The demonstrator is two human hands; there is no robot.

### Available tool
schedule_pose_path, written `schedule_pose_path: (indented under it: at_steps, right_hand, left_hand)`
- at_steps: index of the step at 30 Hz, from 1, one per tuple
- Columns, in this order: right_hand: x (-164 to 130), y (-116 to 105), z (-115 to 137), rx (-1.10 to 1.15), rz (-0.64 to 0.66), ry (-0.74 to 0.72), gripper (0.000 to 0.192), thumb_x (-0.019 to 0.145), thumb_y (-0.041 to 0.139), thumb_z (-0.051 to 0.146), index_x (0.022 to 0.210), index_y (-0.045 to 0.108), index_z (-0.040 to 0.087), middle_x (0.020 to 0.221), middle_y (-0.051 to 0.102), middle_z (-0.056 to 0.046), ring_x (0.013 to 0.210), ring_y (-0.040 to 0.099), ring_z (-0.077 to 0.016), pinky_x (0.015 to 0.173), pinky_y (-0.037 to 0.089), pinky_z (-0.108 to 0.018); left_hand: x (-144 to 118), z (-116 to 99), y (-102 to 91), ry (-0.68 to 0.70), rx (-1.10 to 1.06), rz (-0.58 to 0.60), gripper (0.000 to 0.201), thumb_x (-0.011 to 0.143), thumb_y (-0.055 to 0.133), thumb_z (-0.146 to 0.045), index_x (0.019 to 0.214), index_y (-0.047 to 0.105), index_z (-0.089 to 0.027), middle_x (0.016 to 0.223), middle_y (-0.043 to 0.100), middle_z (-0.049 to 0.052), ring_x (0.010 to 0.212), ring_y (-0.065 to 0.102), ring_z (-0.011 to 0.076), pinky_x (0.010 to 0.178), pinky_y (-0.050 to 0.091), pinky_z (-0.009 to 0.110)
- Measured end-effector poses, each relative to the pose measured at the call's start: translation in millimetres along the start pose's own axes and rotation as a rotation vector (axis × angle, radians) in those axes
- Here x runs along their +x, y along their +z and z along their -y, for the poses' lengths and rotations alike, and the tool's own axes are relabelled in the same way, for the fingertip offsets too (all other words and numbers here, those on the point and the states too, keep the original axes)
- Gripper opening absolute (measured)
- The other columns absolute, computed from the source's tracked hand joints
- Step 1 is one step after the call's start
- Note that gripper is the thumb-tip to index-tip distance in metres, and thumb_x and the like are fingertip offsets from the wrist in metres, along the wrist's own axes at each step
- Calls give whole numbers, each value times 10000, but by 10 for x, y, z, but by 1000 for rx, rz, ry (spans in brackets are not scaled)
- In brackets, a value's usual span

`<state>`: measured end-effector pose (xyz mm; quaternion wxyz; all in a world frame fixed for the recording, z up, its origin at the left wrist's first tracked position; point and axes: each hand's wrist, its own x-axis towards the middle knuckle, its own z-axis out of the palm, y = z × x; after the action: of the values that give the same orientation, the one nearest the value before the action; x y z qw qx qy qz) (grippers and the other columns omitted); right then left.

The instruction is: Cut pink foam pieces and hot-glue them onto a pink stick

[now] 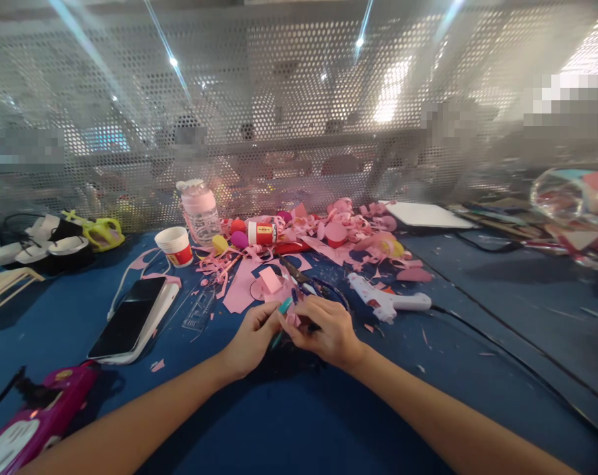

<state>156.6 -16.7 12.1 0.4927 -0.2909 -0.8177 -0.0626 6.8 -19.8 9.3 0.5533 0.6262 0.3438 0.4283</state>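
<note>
Magenta plastic device at near left edge. Left hand and right hand brought together, pinched on small pink paper piece with teal-handled tool, above blue table. Shaping step judged underway; fine grip required next. White glue gun laid near right.

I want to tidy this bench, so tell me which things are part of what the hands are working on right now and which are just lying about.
In use:
left hand
right hand
small pink paper piece pinched between them
teal tool

Lying about:
white glue gun
phone
white cup
pink bottle
pink paper scraps
clear ruler
</note>
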Motion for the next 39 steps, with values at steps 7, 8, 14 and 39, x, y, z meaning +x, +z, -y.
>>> schedule_pose_path:
  at_steps: [7, 8, 14, 39]
  right_hand:
    - [19, -11, 2, -54, 39, -18, 101, 732, 534, 204, 643, 496, 179, 504, 492, 30, 452, 426, -79, 477, 365, -195]
    - [25, -16, 6, -64, 61, -21, 114, 734, 535, 219, 637, 492, 178, 516, 506, 24, 462, 440, -83, 484, 371, -198]
    - [31, -36, 30, -201, 199, -53, 140, 787, 486, 268, 708, 513, 155, 604, 578, -29, 570, 531, -130, 532, 401, -224]
    - [9, -38, 2, -189, 54, -138, 134, 710, 537, 170, 581, 500, 179, 479, 511, 25, 475, 415, -93, 464, 349, -212]
  left_hand:
    - [3, 23, -9, -17, -9, 39, 359, 755, 498, -486, 708, 578, -139, 626, 477, -6, 577, 380, 91, 538, 341, 197]
    - [4, 26, -9, -8, -4, 44, 366, 757, 493, -489, 696, 566, -136, 609, 454, -12, 564, 361, 87, 525, 327, 195]
    - [10, 38, -24, 18, -2, 46, 362, 776, 473, -472, 647, 495, -135, 564, 332, -44, 522, 267, 73, 484, 266, 187]
    - [-19, 2, 1, 42, 120, 88, 342, 812, 426, -437, 637, 467, -146, 605, 345, -29, 569, 296, 89, 527, 292, 197]
